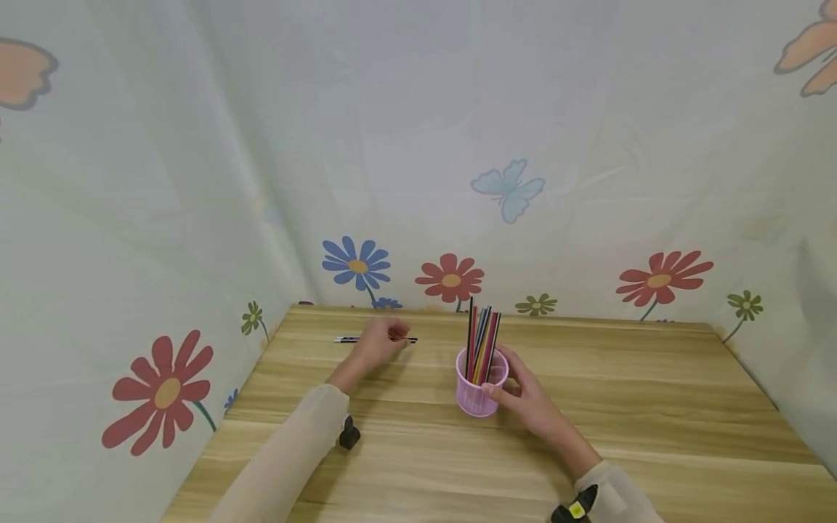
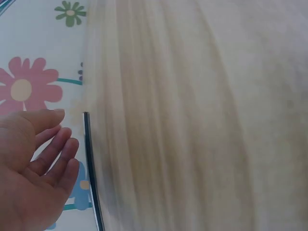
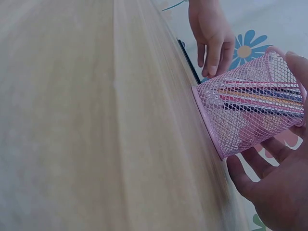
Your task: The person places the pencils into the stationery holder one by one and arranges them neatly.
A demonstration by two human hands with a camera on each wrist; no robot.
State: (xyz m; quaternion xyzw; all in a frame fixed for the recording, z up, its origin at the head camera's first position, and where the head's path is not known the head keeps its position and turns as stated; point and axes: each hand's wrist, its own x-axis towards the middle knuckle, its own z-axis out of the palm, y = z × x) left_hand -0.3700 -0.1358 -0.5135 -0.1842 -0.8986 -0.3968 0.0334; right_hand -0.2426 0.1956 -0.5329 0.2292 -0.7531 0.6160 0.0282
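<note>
A pink mesh pencil cup stands upright on the table, filled with several colored pencils. My right hand grips the cup from the right, thumb at its near rim and fingers around the far side. To the left, my left hand hovers close over dark pencils lying sideways on the table, partly hidden under it. In the left wrist view, the fingers of that hand are loosely bent with nothing between thumb and fingertips, beside a dark pencil.
The wood-grain table reaches back to a pale curtain printed with flowers and butterflies, which also hangs along the left and right sides. Black wrist straps sit on both sleeves.
</note>
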